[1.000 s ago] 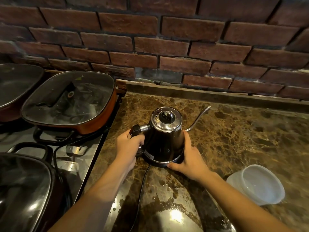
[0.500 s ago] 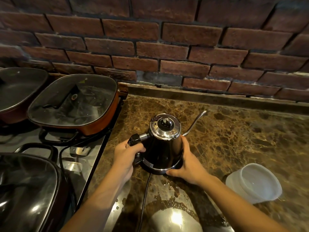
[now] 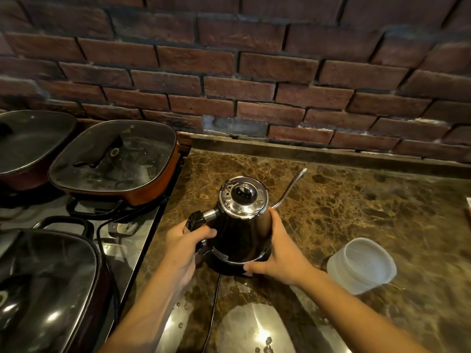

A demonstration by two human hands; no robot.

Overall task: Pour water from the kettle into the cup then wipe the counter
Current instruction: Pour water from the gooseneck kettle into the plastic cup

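Observation:
A black gooseneck kettle (image 3: 242, 233) with a shiny steel lid stands on its round base on the brown marble counter (image 3: 356, 205). Its thin spout (image 3: 293, 184) points back and to the right. My left hand (image 3: 187, 247) is wrapped around the black handle on the kettle's left side. My right hand (image 3: 283, 250) presses against the kettle's right side, thumb on the base rim. A translucent white plastic cup (image 3: 362, 266) sits empty on the counter, just right of my right wrist. No cloth is visible.
A black power cord (image 3: 212, 309) runs from the kettle base toward me. Water drops and glare lie on the near counter. Left is a stove (image 3: 127, 240) carrying lidded pans (image 3: 114, 159). A brick wall (image 3: 254, 72) closes the back.
The view has shifted slightly and the kettle appears lower in it. Both hands keep the same hold on the kettle, which stays on its base.

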